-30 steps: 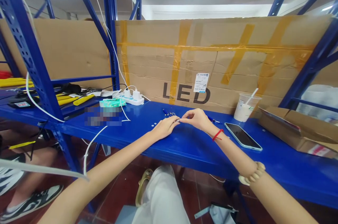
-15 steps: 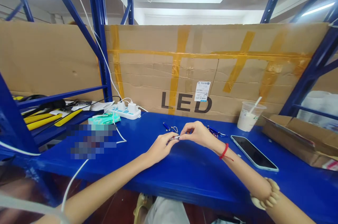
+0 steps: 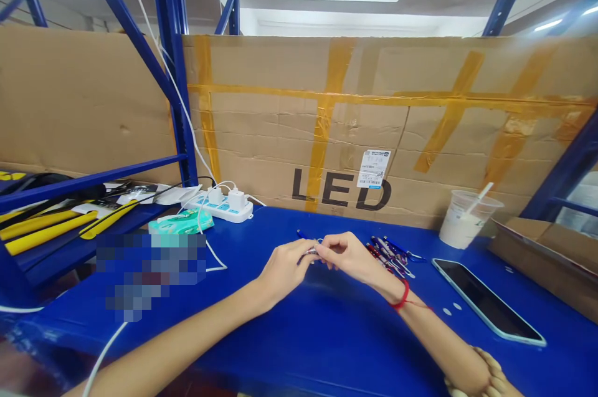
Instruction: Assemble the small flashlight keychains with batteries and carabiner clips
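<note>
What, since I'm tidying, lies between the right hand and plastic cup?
The head view shows a pile of slender, metal-clipped items between the right hand and cup.

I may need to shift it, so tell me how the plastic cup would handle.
The plastic cup would probably tip if pushed near its rim, since it narrows toward the base. Its clear, thin-looking wall would likely flex if squeezed. The pale contents, showing in the lower part, look like a drink and might slosh.

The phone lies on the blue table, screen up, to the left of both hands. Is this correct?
Not the side: the head view shows the phone to the right of the left hand and the right hand. It lies screen up on the blue table.
</note>
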`<act>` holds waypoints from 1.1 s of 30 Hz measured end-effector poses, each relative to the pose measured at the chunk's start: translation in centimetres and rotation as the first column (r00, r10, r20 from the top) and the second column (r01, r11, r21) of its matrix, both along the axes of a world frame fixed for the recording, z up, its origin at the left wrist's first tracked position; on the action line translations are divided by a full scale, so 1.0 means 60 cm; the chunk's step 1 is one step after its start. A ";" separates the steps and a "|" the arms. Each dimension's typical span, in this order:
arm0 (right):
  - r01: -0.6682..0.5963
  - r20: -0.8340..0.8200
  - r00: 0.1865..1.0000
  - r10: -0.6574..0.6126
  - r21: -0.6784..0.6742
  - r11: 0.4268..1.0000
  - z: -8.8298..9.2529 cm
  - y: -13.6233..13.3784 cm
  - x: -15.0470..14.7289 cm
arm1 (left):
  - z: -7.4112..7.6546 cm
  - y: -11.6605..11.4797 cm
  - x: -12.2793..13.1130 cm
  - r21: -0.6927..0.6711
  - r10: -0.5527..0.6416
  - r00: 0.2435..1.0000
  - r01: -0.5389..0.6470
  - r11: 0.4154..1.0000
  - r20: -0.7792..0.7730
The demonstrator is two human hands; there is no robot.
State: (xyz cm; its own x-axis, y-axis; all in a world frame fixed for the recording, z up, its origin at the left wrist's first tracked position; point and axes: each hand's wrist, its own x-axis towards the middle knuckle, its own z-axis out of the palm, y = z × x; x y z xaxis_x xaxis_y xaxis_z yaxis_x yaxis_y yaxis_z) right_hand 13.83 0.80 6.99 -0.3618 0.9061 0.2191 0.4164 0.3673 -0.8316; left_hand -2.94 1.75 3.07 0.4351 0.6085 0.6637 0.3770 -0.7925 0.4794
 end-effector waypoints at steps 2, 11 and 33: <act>-0.042 -0.065 0.997 0.034 -0.128 0.991 -0.003 0.004 0.009 | 0.012 0.016 -0.001 0.053 -0.041 0.996 0.046 0.998 -0.082; 0.008 -0.037 0.999 -0.018 -0.255 0.967 -0.007 0.014 0.041 | 0.011 0.040 0.015 -0.235 -0.212 0.972 0.184 0.954 -0.098; 0.280 0.342 0.877 -0.339 0.210 0.937 -0.011 0.043 0.097 | -0.001 0.053 -0.013 -0.495 -0.080 0.990 0.129 0.859 0.119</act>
